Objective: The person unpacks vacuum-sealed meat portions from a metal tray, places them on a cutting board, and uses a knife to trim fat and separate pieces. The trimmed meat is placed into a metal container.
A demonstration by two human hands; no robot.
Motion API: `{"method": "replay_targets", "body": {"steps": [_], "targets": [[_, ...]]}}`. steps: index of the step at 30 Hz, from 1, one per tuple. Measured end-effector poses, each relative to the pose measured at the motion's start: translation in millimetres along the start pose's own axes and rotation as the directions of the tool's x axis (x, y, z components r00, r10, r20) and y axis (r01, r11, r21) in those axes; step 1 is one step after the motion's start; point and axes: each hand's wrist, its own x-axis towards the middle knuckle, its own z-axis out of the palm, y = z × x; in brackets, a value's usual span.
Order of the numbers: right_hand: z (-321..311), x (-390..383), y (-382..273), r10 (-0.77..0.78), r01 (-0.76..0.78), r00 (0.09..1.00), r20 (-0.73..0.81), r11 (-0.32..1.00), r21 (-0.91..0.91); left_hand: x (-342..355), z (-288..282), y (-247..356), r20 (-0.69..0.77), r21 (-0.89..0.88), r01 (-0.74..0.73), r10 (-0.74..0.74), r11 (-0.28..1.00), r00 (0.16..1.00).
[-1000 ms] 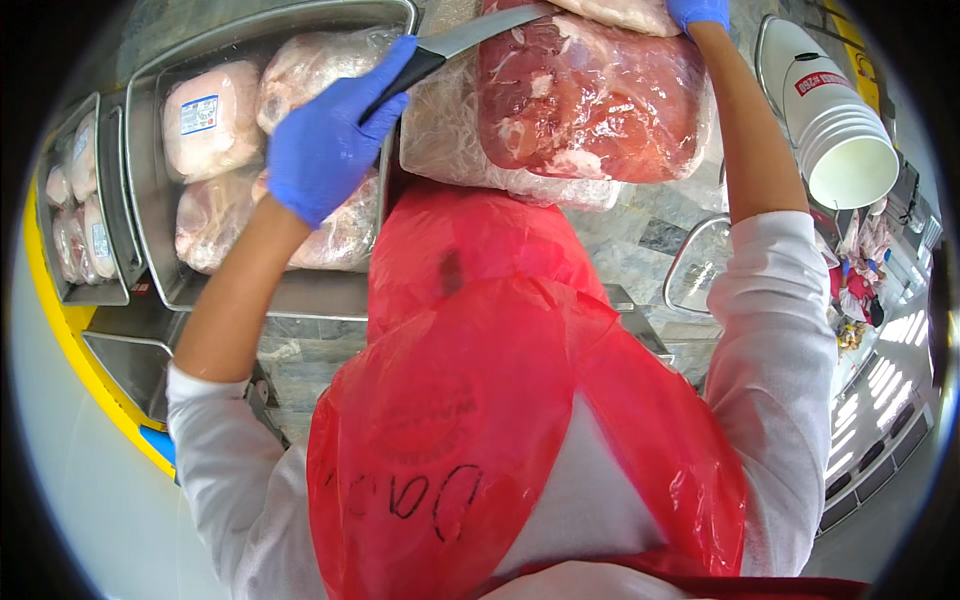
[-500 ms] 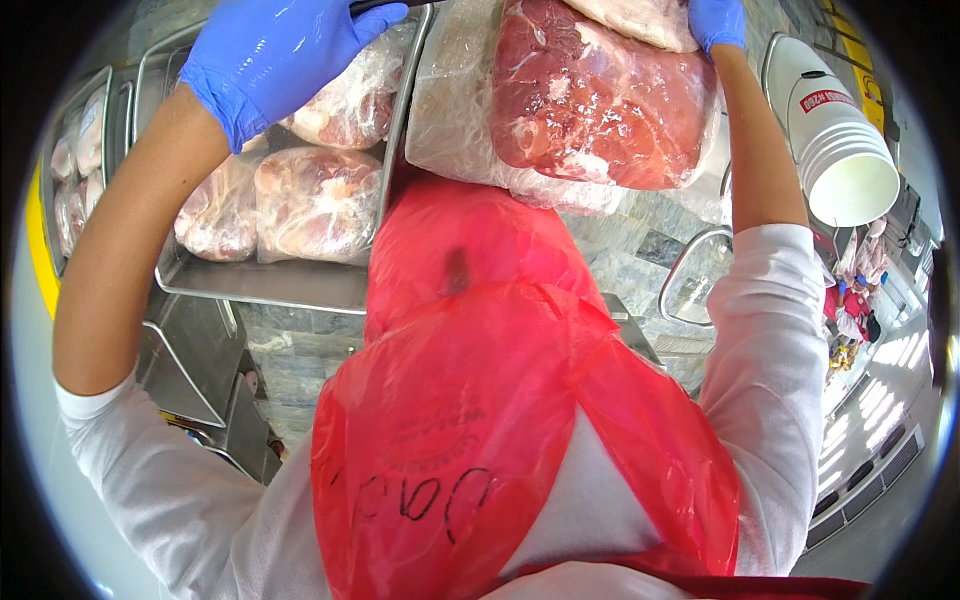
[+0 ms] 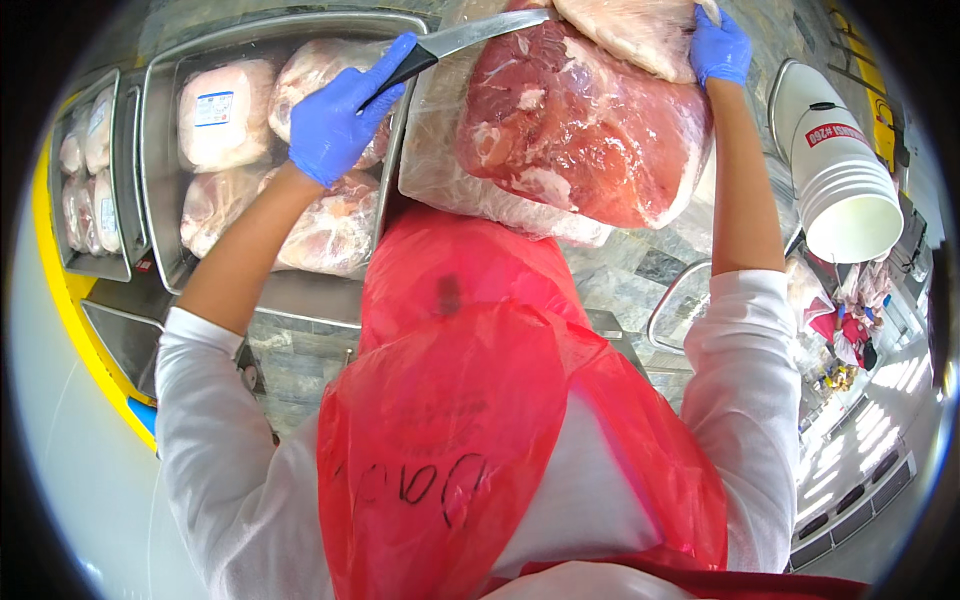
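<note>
A knife with a black handle and a long steel blade is gripped in my left hand, which wears a blue glove. The blade points right, and its tip lies by the edge of a pale flap of skin and fat. My right hand, also gloved, pinches that flap at its far right corner. Beneath the flap lies a large red slab of raw meat, its near side exposed. The slab rests on a block wrapped in clear plastic just beyond my red apron.
A steel tray with several wrapped meat packs stands left of the slab. Farther left is a narrower tray of packs beside a yellow edge. White stacked buckets lean on the right. Other people show far right.
My left hand has come lower and to the right, bringing the knife's blade into view by the flap. The meat and trays appear lower in the picture. My right hand keeps hold of the flap.
</note>
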Motion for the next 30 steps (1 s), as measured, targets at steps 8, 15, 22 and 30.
{"method": "replay_targets", "body": {"steps": [8, 15, 22, 30], "targets": [[4, 12, 7, -0.025, -0.009, 0.996, -0.082, 0.922, -0.388, -35, 50, 10, -0.091, -0.286, 0.179, -0.212, 0.942, 0.973], [8, 24, -34, -0.065, 0.048, 0.998, -0.018, 0.877, -0.477, -53, 64, 13, -0.11, -0.346, 0.221, -0.273, 0.912, 0.956], [5, 40, -3, -0.07, 0.089, 0.995, 0.067, 0.933, -0.349, -54, -35, 39, 0.019, -0.173, 0.212, -0.212, 0.962, 0.977], [-4, 31, -13, -0.048, 0.065, 0.996, 0.07, 0.959, -0.274, -26, -95, 18, 0.01, 0.079, 0.022, -0.023, 0.997, 1.0]]}}
